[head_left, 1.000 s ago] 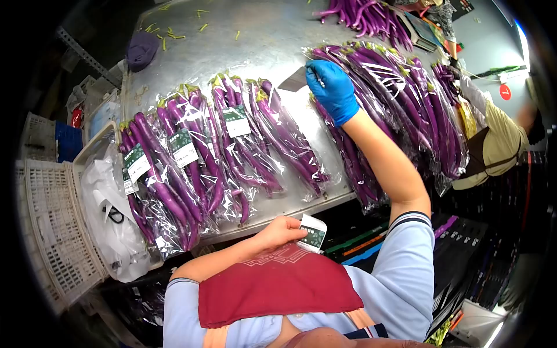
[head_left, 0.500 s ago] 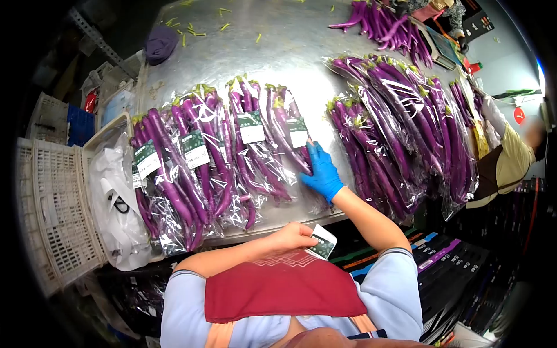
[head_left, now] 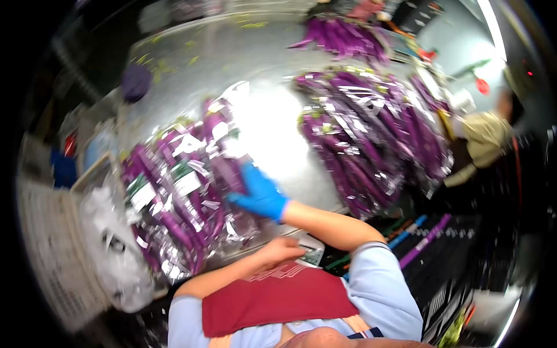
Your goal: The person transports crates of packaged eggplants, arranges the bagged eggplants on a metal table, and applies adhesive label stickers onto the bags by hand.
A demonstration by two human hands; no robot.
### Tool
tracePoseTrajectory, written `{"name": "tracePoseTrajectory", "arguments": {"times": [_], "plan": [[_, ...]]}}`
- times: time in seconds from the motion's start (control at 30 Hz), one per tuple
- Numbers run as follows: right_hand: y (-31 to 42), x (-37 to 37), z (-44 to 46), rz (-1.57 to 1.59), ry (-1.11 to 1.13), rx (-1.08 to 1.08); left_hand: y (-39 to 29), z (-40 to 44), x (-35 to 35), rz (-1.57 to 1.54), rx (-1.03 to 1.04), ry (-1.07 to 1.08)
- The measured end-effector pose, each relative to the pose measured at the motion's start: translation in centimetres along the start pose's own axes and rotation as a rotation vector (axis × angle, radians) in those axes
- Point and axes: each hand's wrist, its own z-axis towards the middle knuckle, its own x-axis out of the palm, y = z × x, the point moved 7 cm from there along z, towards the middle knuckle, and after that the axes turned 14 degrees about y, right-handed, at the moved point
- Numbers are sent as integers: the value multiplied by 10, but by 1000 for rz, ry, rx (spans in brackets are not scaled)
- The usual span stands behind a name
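My right hand point(head_left: 261, 194), in a blue glove, is at the side of a clear bag of long purple eggplants point(head_left: 226, 168), its thumb and fingers around the bag's right edge. Motion blurs this bag and its label. Close to my apron, my bare left hand point(head_left: 281, 250) pinches a small stack of green and white labels point(head_left: 311, 254). To the left of the gripped bag lie more bagged eggplants point(head_left: 174, 214), with a green and white label point(head_left: 187, 178) on the plastic.
A large pile of bagged eggplants point(head_left: 371, 139) covers the table's right side. Loose eggplants point(head_left: 348, 39) lie at the back near a scale. A crate with white plastic bags point(head_left: 113, 249) stands at left. Another person point(head_left: 487, 136) is at right. Dark crates point(head_left: 429, 249) stand below right.
My right hand has moved left with the eggplant bag, bringing it against the other labelled bags. My left hand still has the labels, slightly lower. The whole view has shifted and blurred.
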Motion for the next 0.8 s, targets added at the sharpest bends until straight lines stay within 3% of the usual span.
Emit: {"name": "tracePoseTrajectory", "arguments": {"times": [0.1, 0.17, 0.2, 0.23, 0.27, 0.3, 0.33, 0.37, 0.43, 0.5, 0.57, 0.67, 0.8], "plan": [[-2, 40, -5, -190, 170, -99, -3, -7, 2, 8, -59, -8], [10, -6, -25, -108, 292, -141, 5, -6, 7, -197, -30, 58], [-5, -41, -34, -158, 96, -85, 17, -2, 7, -281, -20, 86], [1, -108, -50, -91, 136, 255, 21, 2, 8, -370, -10, 111], [-43, -147, -62, -539, -283, 25, 15, 1, 11, -390, -6, 133], [-22, -201, -85, -688, -417, 111, 15, 2, 12, -394, -5, 145], [-49, -239, -103, -870, -414, 508, 16, 4, 13, -399, -3, 154], [-88, -259, -123, -1090, -557, 603, 16, 5, 14, -405, 1, 159], [-129, -289, -148, -1023, -408, 812, 14, 6, 17, -410, -5, 162], [-145, -302, -149, -889, -329, 757, 10, 5, 19, -419, 3, 160], [-131, -312, -146, -885, -410, 685, 4, 3, 22, -433, 16, 161], [-74, -298, -137, -995, -519, 502, 0, 0, 24, -458, 58, 171], [-23, -244, -116, -719, -397, 471, 3, 6, 21, -365, 112, 191]]}}
